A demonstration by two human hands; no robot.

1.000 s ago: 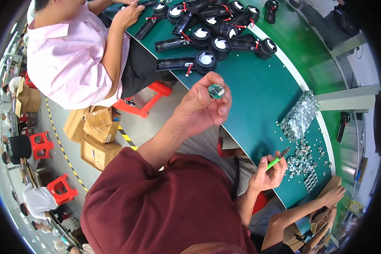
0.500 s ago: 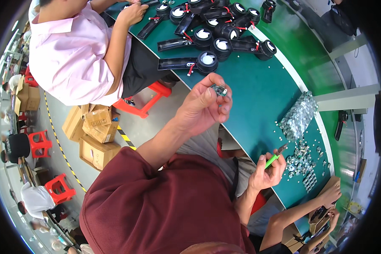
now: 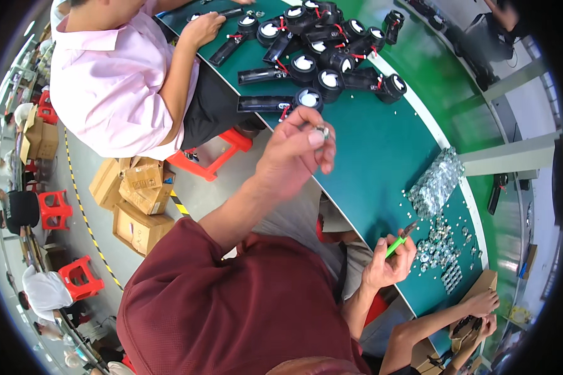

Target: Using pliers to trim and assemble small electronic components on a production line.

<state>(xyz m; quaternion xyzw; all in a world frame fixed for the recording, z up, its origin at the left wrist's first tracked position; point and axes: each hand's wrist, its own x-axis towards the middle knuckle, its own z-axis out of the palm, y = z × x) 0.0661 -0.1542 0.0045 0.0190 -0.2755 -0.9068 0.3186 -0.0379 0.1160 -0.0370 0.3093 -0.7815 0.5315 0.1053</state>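
My left hand (image 3: pixel 297 150) is raised over the table's near edge, thumb and fingers pinched on a small shiny round part (image 3: pixel 323 131). Most of that part is covered by the fingers, so its exact kind cannot be made out. Lower right, my right hand (image 3: pixel 386 264) is closed round a green-handled tool (image 3: pixel 395 246), whose dark metal tip points up and away from me. Just beyond that hand lies a loose pile of small shiny parts (image 3: pixel 441 247) on the green table. A neat block of similar parts (image 3: pixel 451 277) lies beside the pile.
A clear plastic bag (image 3: pixel 436 181) full of shiny parts lies by the white table edge. Several black handheld devices (image 3: pixel 303 69) with round heads and red wires crowd the far side. A person in pink (image 3: pixel 116 87) sits left; another person's hands (image 3: pixel 481 304) work at a carton.
My left hand has shifted slightly left and down, turning the small part. My right hand has moved a little left with the tool. The whole view has shifted slightly.
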